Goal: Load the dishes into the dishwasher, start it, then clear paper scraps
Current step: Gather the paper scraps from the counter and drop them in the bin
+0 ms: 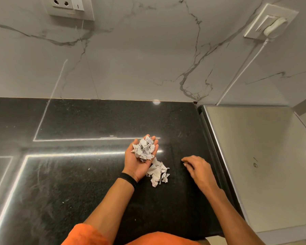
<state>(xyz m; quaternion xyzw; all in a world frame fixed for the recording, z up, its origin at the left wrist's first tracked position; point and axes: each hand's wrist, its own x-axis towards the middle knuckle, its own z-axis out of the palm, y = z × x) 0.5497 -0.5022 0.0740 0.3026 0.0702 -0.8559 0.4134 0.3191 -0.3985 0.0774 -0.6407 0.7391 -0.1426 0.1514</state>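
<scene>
The left hand (pixel 136 167), palm up and loosely cupped, carries a heap of torn white paper scraps (pixel 144 150). A second pile of white scraps (pixel 158 173) lies on the polished black stone countertop (pixel 95 183) beside its heel, between both hands. The right hand (pixel 199 169) rests fingers-down, curled; whether it pinches anything cannot be told.

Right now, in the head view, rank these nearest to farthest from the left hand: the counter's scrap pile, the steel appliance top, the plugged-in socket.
1. scrap pile: on the counter, just right of the left hand.
2. steel appliance top: farther right, beyond the counter edge.
3. plugged-in socket: high on the wall, upper right.
</scene>
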